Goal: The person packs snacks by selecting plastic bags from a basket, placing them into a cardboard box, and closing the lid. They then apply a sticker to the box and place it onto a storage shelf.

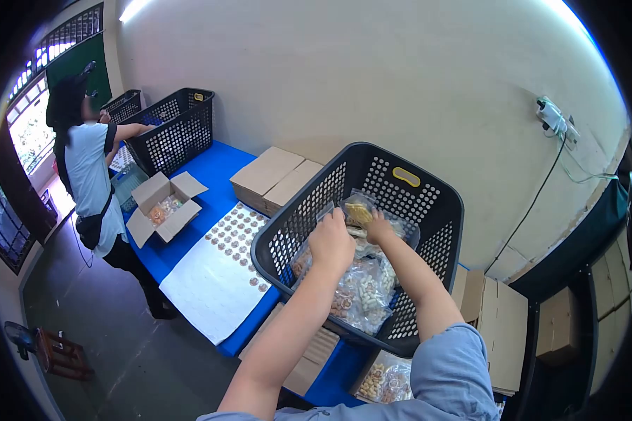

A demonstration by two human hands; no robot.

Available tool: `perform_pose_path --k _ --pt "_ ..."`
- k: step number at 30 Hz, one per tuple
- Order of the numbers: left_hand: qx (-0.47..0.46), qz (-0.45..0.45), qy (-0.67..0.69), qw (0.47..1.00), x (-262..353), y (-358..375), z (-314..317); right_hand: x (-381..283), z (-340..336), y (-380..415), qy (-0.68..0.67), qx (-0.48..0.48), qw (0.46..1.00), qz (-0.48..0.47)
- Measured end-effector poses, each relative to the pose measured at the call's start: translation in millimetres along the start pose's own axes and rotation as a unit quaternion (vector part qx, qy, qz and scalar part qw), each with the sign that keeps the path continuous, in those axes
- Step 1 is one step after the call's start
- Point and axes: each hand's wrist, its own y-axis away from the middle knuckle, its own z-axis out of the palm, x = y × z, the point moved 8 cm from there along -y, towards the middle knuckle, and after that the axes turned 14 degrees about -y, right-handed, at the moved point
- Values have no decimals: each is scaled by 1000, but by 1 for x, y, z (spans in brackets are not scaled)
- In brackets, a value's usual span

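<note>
A large black perforated basket [298,200] stands in front of me, with clear plastic bags [365,284] of small pale and brownish pieces inside. Both my hands reach down into it. My left hand [332,242] has its fingers curled at the left edge of a clear bag with yellowish contents [358,213]. On the other side of that bag, my right hand [380,228] pinches its edge. The fingertips of both hands are partly hidden by the plastic and the hands themselves. More filled bags lie under and around my wrists.
A white sheet with rows of round stickers [218,281] lies on the blue table [221,158]. Behind it are stacked flat cartons [270,172] and an open cardboard box [163,210]. A person [91,168] reaches into another black basket [172,133]. More cartons [502,323] stand at right.
</note>
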Motion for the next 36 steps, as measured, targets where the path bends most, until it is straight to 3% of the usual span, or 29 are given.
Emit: perform_pose_path --k 7,10,12,13,15,16,17,20,23,28,31,33,36 --pt "0 -3 36 999 -3 11 -9 28 -3 -22 -61 -19 993 101" --pt "11 -13 67 998 -2 12 -19 34 -6 -25 -126 44 983 127" --pt "17 -31 113 993 -1 11 -28 23 -29 -32 -94 170 981 26" --pt "14 -28 113 993 0 11 -31 25 -33 -39 -95 169 981 29" --pt "6 -27 134 991 2 11 -34 37 -57 -46 -385 283 878 -24" --pt "8 -26 132 991 2 11 -35 42 -60 -46 -423 335 842 -3" --pt "6 -24 132 991 4 11 -37 45 -61 -49 -423 337 841 0" --pt "-14 -23 137 990 6 11 -41 61 -11 -113 -439 212 873 5" --pt "-21 -20 145 989 9 14 -45 41 -24 -74 -366 167 913 72" --pt "-43 -33 142 988 11 14 -46 38 -22 -60 -362 148 916 87" --pt "-45 -31 138 989 11 15 -46 38 -16 -64 -341 155 924 75" --pt "-28 -22 151 988 12 17 -49 25 -17 -66 -308 188 933 4" --pt "-13 -23 168 985 14 21 -53 11 18 -75 -298 141 944 -23"
